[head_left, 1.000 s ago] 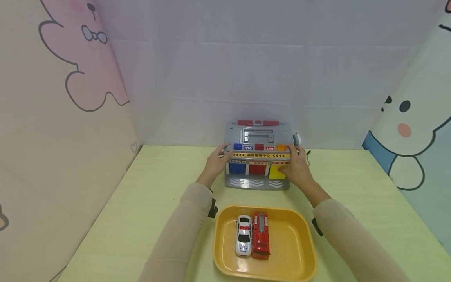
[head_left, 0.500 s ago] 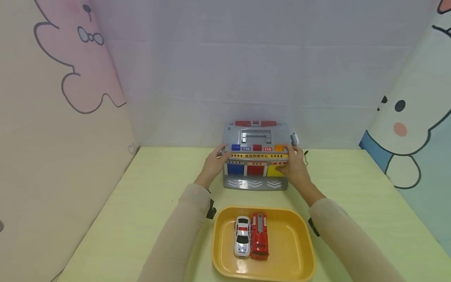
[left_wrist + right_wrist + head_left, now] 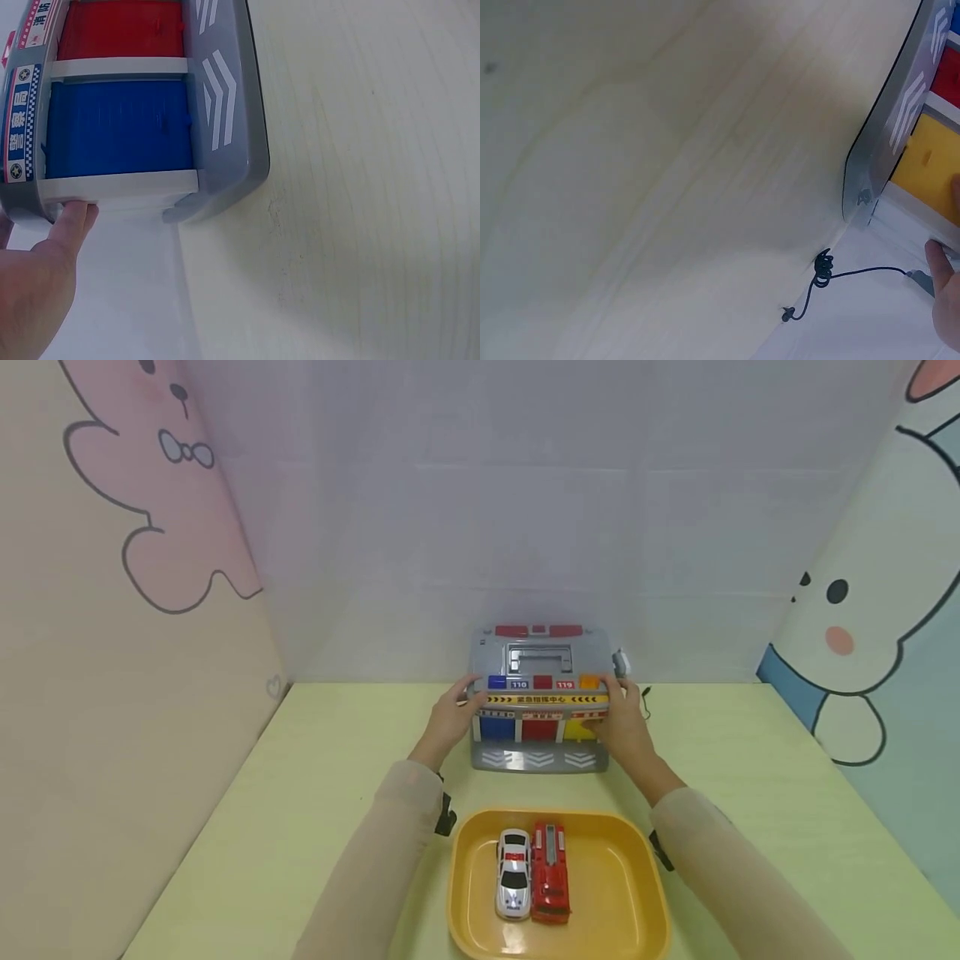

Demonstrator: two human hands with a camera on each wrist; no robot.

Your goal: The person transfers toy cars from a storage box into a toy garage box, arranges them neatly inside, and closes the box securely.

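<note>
A grey toy emergency station (image 3: 540, 699) stands against the back wall, with a blue door (image 3: 120, 127), a red door (image 3: 539, 729) and a yellow door (image 3: 928, 161) along its front. At its left end, my left hand (image 3: 449, 720) holds the upper corner, and fingers touch the side below the blue door in the left wrist view. My right hand (image 3: 627, 727) holds the right end, with a finger by the orange light and the thumb at the yellow door. All three doors look closed. The right wrist view cuts off most of that hand.
In front of the station sits a yellow tray (image 3: 655, 902) holding a white police car (image 3: 513, 877) and a red fire engine (image 3: 551, 881) side by side. A thin black cable (image 3: 823, 270) with a small grey plug trails at the station's right side.
The yellow door, tilted outward a second ago, now lies flush with the front under my right thumb. My left hand keeps its place on the station. The head view has shifted slightly.
</note>
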